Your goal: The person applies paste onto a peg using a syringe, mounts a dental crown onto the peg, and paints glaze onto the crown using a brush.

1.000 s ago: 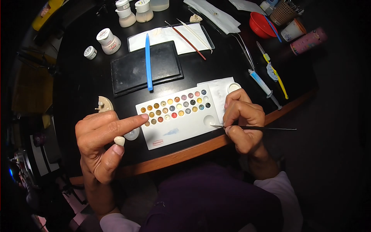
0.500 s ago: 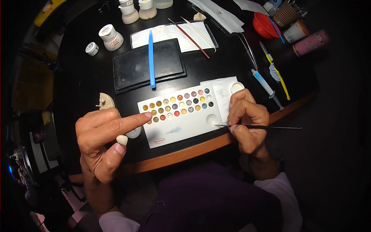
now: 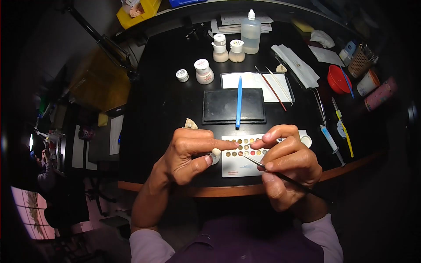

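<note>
My left hand (image 3: 186, 153) pinches a small cream tooth crown (image 3: 216, 152) at the thumb tip, its index finger stretched out over the left wells of a white paint palette (image 3: 230, 167). In my right hand (image 3: 291, 162) is a fine brush (image 3: 254, 162) with a dark handle, held like a pen. Its tip points at the coloured wells near the palette's left part; whether it touches paint I cannot tell. The right fingers hide much of the palette's right side. Just behind the left hand stands a beige dental model piece (image 3: 190, 123).
A blue plastic stick (image 3: 239, 103) lies across a black flat case (image 3: 215, 105). Behind are a brown brush (image 3: 274, 92), powder jars (image 3: 204, 72) and a clear bottle (image 3: 250, 37). To the right lie a syringe (image 3: 332, 144), a yellow toothbrush (image 3: 346, 138) and a red bowl (image 3: 339, 79).
My right hand has moved left with the brush, from the palette's round mixing well to its coloured wells. The view has shifted, now taking in more of the table's far side.
</note>
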Action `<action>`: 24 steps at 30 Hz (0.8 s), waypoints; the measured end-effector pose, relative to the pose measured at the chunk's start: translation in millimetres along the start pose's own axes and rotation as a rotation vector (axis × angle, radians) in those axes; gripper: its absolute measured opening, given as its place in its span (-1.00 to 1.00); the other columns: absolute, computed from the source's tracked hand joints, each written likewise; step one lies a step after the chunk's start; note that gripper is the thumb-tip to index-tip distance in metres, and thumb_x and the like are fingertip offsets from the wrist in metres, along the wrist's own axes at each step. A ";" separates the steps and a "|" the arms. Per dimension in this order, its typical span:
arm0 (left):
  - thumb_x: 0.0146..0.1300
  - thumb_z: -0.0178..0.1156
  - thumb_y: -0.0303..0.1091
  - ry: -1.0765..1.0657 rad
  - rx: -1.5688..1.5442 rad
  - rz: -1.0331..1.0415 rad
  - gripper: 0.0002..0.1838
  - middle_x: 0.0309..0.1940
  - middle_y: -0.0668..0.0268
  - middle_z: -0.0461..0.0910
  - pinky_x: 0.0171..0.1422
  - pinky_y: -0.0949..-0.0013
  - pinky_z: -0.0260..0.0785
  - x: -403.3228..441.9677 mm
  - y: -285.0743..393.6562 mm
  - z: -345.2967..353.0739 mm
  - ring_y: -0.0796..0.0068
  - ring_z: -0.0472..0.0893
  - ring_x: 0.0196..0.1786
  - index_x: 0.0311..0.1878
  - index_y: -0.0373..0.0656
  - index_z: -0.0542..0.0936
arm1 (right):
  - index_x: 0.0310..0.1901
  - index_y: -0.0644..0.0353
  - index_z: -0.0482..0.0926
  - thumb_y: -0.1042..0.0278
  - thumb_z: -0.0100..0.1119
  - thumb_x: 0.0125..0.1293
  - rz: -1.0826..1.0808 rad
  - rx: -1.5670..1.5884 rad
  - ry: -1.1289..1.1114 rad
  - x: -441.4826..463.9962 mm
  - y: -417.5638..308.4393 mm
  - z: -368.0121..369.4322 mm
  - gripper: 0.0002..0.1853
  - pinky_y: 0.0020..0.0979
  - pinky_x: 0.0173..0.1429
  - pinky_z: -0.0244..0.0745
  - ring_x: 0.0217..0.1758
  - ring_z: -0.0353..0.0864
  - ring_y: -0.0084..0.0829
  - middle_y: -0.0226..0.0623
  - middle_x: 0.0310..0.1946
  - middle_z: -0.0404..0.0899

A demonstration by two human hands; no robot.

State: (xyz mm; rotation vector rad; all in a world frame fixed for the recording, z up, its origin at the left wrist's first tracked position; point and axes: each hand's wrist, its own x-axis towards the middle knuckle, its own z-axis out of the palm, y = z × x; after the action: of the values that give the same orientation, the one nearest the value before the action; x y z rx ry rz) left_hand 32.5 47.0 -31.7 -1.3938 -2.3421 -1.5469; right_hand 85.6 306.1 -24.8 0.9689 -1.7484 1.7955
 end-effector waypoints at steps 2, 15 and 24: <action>0.12 0.15 -0.14 0.022 -0.031 -0.019 -0.39 -0.63 0.25 0.46 -0.46 0.29 0.24 -2.1 -0.5 2.3 0.44 0.45 -0.60 0.12 -0.32 0.83 | -0.14 0.23 0.66 0.74 0.37 0.07 -0.052 0.044 0.001 7.1 9.7 13.7 -0.70 -0.11 0.25 0.68 0.12 0.69 -0.10 -0.23 -0.26 0.73; -0.02 0.17 -0.30 -0.021 -0.105 0.018 -0.46 -0.54 0.13 0.59 -0.38 0.24 0.39 -3.0 -1.2 0.6 0.28 0.58 -0.52 0.04 -0.30 0.83 | -0.12 0.24 0.66 0.70 0.21 0.14 -0.096 0.013 -0.044 -0.8 23.2 24.1 -0.74 -0.13 0.23 0.80 0.08 0.61 -0.17 -0.22 -0.32 0.68; -0.04 0.17 -0.34 -0.027 -0.120 0.029 -0.43 -0.54 0.13 0.58 -0.39 0.25 0.37 -3.3 -1.2 0.2 0.31 0.57 -0.53 0.07 -0.30 0.83 | -0.22 0.23 0.70 0.74 0.35 0.00 -0.047 0.016 -0.027 -0.8 19.4 25.1 -0.72 -0.16 0.21 0.73 0.07 0.73 -0.12 -0.26 -0.31 0.74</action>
State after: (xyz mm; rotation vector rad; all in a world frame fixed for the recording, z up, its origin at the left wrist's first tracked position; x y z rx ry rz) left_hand 33.8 44.8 -34.1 -1.4740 -2.2676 -1.6967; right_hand 76.1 279.7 -39.7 1.0370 -1.7159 1.7779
